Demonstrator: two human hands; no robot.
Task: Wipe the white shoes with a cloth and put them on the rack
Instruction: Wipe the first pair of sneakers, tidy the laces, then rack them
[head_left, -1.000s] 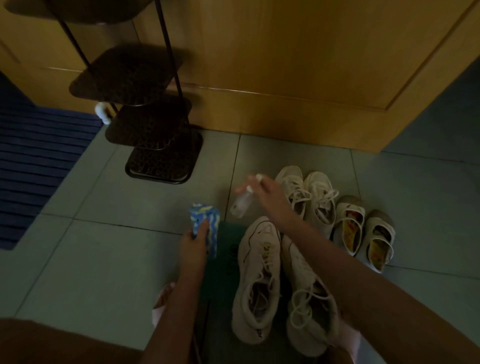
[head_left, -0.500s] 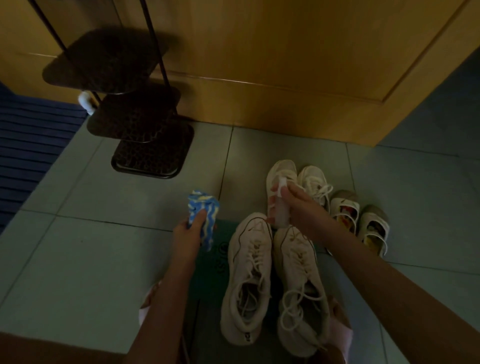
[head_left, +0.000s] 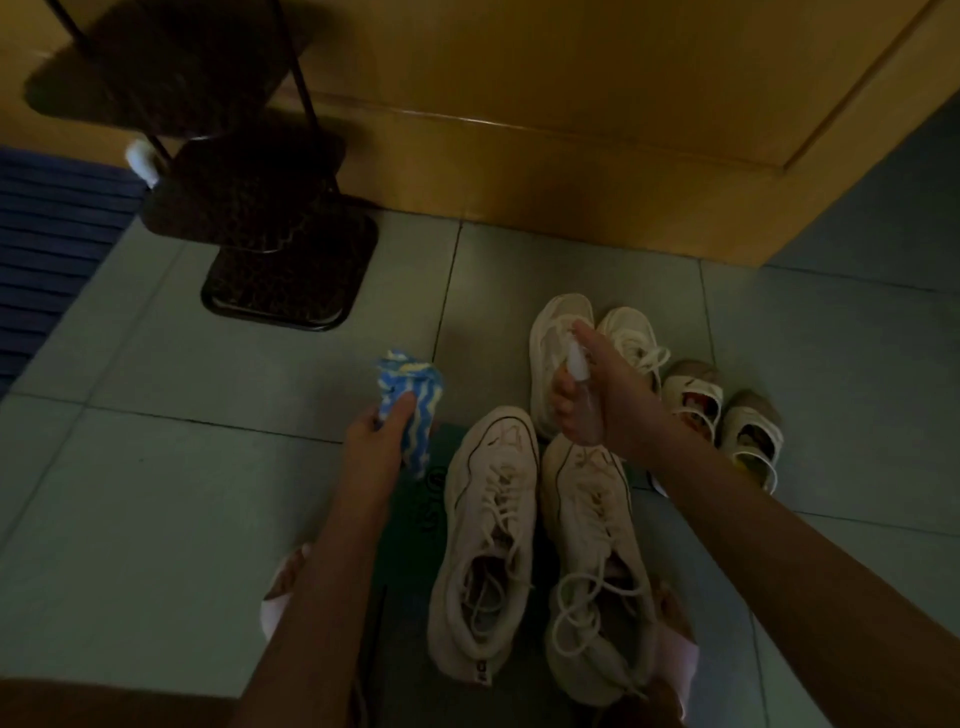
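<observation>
Two large white lace-up shoes stand side by side on a dark green mat (head_left: 415, 499): the left shoe (head_left: 488, 535) and the right shoe (head_left: 597, 566), toes pointing away from me. My left hand (head_left: 379, 447) grips a bunched blue, white and yellow cloth (head_left: 410, 400) just left of the shoes. My right hand (head_left: 602, 400) holds a small clear spray bottle (head_left: 579, 374) above the toe of the right shoe. The dark tiered shoe rack (head_left: 270, 228) stands at the upper left against the wooden door.
A second, smaller pair of white sneakers (head_left: 561, 332) sits behind the big pair, partly hidden by my right hand. A pair of small beige sandals (head_left: 722, 421) lies to their right. A blue ribbed mat (head_left: 47, 244) is at the far left. Pale floor tiles surround everything.
My right hand has drawn the spray bottle back and to the right, from left of the rear sneakers to above the right shoe's toe. The left hand with the cloth has barely moved.
</observation>
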